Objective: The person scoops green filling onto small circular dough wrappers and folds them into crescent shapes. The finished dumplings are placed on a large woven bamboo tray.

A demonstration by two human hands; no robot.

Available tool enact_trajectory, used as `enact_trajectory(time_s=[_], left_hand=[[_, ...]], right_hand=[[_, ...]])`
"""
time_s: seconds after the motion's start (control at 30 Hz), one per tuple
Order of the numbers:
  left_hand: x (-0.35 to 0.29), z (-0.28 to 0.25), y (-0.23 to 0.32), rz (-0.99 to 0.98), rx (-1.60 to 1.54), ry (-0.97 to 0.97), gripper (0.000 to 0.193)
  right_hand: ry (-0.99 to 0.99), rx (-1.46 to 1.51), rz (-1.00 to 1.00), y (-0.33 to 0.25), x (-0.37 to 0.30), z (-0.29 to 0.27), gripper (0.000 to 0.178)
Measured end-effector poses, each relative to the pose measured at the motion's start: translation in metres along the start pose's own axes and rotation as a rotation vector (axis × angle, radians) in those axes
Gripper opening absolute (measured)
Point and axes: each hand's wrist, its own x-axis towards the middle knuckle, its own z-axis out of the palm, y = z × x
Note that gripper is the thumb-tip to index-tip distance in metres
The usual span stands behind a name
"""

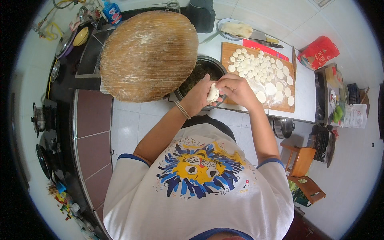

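Note:
A pale dumpling (213,93) lies across the fingers of my left hand (197,95), which is closed round it. My right hand (236,89) pinches its upper right edge with thumb and fingers. Both hands are over the near side of a round metal pot (221,66) with dark green filling (201,73) inside. To the right, a wooden board (229,49) bears several small dough pieces (249,64), flattened dough wrappers (271,88) and loose flour.
A large round woven tray (148,56) overlaps the pot's left side. Behind the board are a plate with dough (237,30) and knives (264,40). A red bag (319,52) stands far right. A wooden chair (301,160) is at lower right.

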Motion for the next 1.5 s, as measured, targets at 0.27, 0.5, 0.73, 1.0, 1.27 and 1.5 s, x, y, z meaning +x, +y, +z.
enact_trajectory(time_s=[0.27, 0.5, 0.73, 1.0, 1.27, 1.5], left_hand=[[0.003, 0.0, -0.008, 0.09, 0.118, 0.013, 0.053], [0.006, -0.001, -0.007, 0.036, 0.199, 0.045, 0.057], [0.001, -0.001, 0.007, -0.081, 0.146, -0.029, 0.068], [0.004, -0.001, 0.005, -0.066, 0.234, -0.003, 0.07], [0.007, -0.003, 0.002, 0.003, 0.24, 0.026, 0.065], [0.002, 0.003, 0.002, 0.233, -0.01, 0.093, 0.057]], right_hand=[[0.044, -0.055, 0.096, -0.007, -0.001, 0.012, 0.012], [0.057, -0.069, 0.179, -0.012, 0.0, 0.011, 0.012], [-0.087, -0.062, -0.006, -0.007, 0.007, -0.009, 0.009], [-0.077, -0.02, 0.048, -0.007, 0.009, -0.003, 0.011], [-0.083, -0.256, -0.041, 0.0, 0.009, 0.004, 0.018], [0.207, -0.018, 0.303, -0.016, 0.006, 0.002, 0.006]])
